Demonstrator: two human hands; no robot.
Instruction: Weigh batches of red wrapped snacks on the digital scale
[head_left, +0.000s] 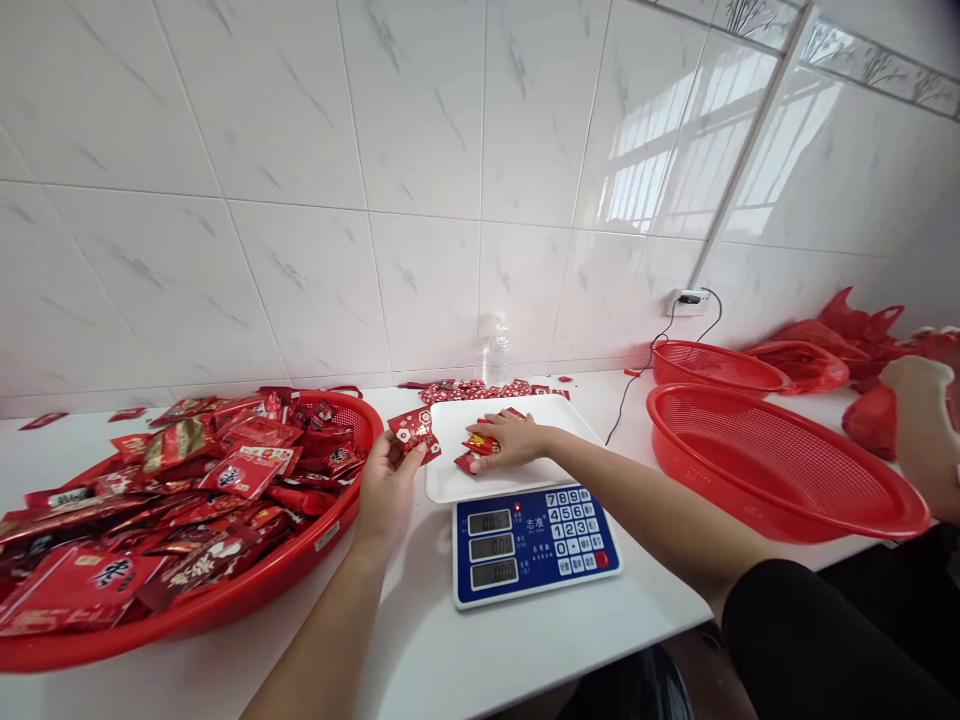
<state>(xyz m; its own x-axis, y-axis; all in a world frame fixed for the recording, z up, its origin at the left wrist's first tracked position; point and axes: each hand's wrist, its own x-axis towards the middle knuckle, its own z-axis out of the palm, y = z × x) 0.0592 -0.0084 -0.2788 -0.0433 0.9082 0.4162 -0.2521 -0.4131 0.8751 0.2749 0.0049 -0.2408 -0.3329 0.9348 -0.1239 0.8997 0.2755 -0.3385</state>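
Note:
My left hand [392, 482] pinches a small red packet [415, 434] with white flower prints by its edge, at the left side of the scale's white pan [450, 484]. Over the pan, my right hand [511, 438] curls its fingers round several red packets [482, 444], one with yellow print; its palm hides part of them. Below the pan is the blue scale [537, 545] with number keys and three small displays. To my left stands a red basket [330, 535] heaped with red packets [225, 490] of several sizes.
Red-and-white packets [480, 391] and a clear plastic bottle [495, 350] lie or stand by the tiled wall. Two red baskets, one nearer [780, 500], one behind [720, 365], are at right. A cable [636, 378] runs to a wall socket. Another person's arm [926, 430] reaches in beside red bags [862, 330].

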